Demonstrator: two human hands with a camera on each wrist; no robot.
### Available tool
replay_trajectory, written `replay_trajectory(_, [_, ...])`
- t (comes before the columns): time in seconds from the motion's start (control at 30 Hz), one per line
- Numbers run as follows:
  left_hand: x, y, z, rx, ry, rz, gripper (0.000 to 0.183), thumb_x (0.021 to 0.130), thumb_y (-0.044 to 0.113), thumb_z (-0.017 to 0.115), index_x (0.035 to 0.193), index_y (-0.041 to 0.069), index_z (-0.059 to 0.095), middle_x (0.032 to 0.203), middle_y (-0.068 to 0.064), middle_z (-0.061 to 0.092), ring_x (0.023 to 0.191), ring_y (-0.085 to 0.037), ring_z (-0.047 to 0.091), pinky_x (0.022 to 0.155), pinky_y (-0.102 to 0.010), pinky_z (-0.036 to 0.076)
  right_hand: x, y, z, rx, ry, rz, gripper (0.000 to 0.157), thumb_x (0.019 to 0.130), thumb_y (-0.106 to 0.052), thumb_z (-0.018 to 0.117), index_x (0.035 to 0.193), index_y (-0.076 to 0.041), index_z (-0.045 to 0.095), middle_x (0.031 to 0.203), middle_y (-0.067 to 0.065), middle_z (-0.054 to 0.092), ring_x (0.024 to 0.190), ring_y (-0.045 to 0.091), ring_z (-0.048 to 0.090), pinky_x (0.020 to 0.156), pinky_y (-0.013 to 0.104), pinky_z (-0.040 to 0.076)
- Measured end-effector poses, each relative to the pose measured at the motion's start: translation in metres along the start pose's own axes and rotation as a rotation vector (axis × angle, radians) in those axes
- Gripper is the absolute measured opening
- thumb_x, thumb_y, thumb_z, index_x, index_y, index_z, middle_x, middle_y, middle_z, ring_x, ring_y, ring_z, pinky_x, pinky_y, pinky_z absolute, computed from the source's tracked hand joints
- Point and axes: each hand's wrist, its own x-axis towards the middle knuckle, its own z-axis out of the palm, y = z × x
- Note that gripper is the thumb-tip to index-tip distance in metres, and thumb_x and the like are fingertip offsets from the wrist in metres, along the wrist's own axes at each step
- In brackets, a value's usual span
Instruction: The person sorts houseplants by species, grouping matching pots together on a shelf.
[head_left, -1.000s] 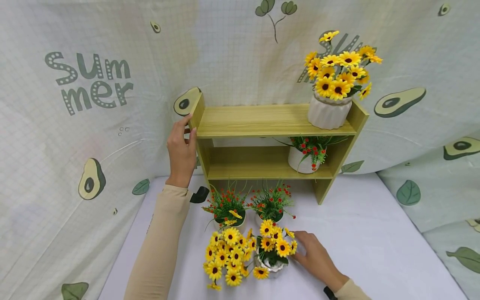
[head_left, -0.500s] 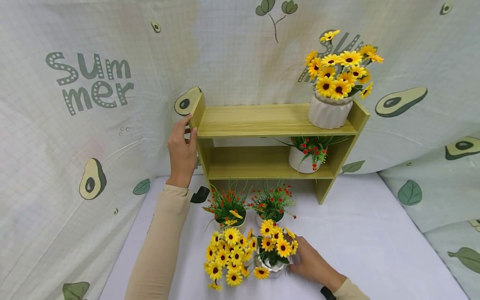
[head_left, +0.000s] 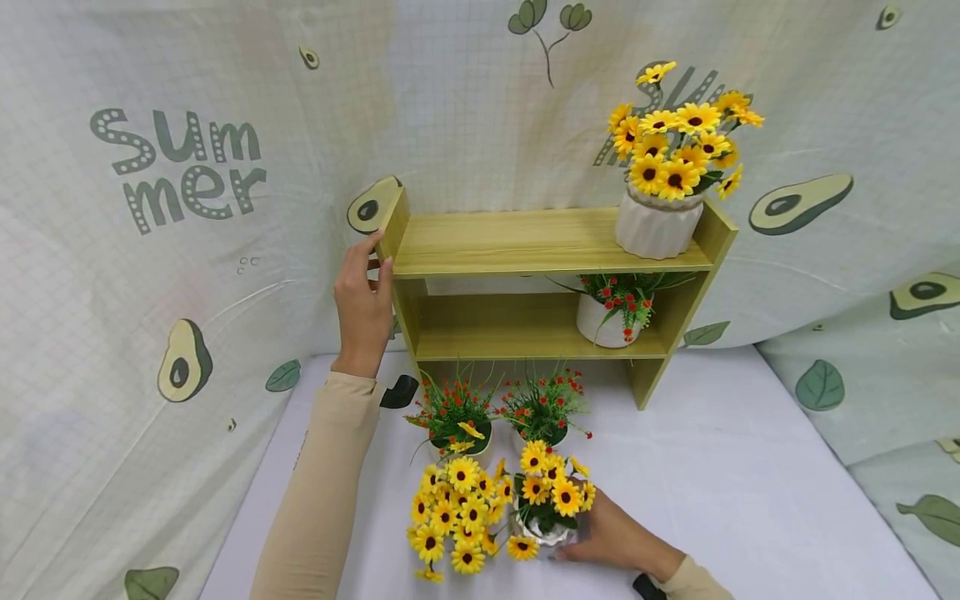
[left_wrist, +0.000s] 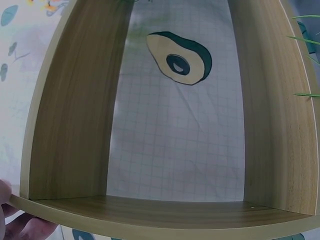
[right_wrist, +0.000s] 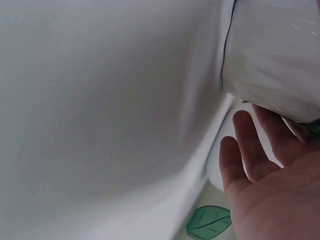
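My left hand (head_left: 362, 300) grips the left side panel of a light wooden shelf (head_left: 517, 237); in the left wrist view its fingertips (left_wrist: 32, 227) sit at the panel's edge. On the table, my right hand (head_left: 618, 529) reaches round the right side of a white flower pot (head_left: 551, 535) holding yellow sunflowers (head_left: 558, 483). Its thumb lies along the pot's front low down, and its fingers go behind. The right wrist view shows the pot (right_wrist: 275, 55) with a shiny, film-like surface and several fingers (right_wrist: 250, 150) extended beside it.
A second bunch of sunflowers (head_left: 457, 517) stands just left of that pot. Behind are two red-flowered plants (head_left: 453, 408). On the shelf, a sunflower pot (head_left: 658, 225) is at the top right, and a red-flowered plant's pot (head_left: 606, 323) stands below it. A printed cloth (head_left: 480, 108) hangs behind.
My right hand has shifted forward round the pot, its thumb sliding down and left along the front. The left hand and the shelf have stayed in place.
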Motion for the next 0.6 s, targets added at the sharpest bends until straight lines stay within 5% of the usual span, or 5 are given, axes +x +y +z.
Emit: replay_trajectory(0.6, [-0.0005,-0.0005,0.0009,0.002,0.005,-0.005,0.037,0.107,0.006,0.062,0.143,0.0,0.061,0.131,-0.022,0.066,0.107,-0.038,0.068,0.075,-0.046,0.057,0.0052,0.0004,0.0018,0.044,0.007,-0.003,0.108,0.074,-0.038,0.097,0.159,-0.006,0.04,0.158,0.014,0.05,0.143,0.016,0.049,0.123,0.034,0.033])
